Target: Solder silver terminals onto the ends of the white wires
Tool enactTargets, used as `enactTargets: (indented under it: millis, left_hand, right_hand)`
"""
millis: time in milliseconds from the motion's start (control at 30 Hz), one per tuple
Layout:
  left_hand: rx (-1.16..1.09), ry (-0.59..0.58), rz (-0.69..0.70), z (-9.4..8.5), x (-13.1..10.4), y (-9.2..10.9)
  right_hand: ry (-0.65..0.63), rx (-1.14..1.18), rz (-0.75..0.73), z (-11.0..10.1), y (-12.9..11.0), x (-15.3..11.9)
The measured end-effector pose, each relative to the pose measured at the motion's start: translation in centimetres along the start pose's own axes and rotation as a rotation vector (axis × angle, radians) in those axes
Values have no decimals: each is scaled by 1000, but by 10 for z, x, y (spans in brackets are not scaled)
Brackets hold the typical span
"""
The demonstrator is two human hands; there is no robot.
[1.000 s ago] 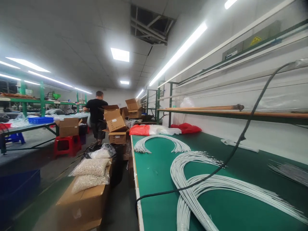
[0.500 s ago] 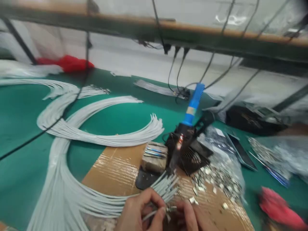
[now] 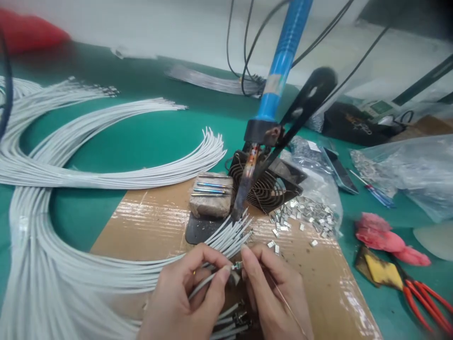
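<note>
Down at 6 o'clock, over the cardboard sheet (image 3: 148, 226) on the green surface (image 3: 148, 137), the left hand (image 3: 184, 302) pinches a white wire (image 3: 205, 282) between thumb and forefinger. Right hand (image 3: 274, 297) meets it, fingers pressed together on a small metal clip (image 3: 237, 266) at the wire's tip. Just above, at 12 o'clock, the blue soldering iron (image 3: 279, 66) leans on its stand over a fan grille (image 3: 265, 186). Loose clips (image 3: 304, 215) lie at 2 o'clock, red pliers (image 3: 421, 293) at 4.
</note>
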State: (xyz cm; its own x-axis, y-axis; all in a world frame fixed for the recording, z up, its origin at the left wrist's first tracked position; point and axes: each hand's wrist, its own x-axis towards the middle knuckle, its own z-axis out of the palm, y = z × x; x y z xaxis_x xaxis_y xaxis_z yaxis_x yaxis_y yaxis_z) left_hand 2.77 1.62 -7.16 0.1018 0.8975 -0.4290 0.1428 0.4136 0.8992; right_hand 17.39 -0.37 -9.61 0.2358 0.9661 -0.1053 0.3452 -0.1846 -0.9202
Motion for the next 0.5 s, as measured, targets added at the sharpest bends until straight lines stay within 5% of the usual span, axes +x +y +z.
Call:
enactTargets:
  millis: [300, 500]
  left_hand:
    - [10, -107, -88, -10, 6, 13]
    - [26, -49, 67, -13, 7, 6]
  right_hand:
    - [-25, 45, 64, -6, -12, 4]
    - [216, 102, 27, 0, -15, -4]
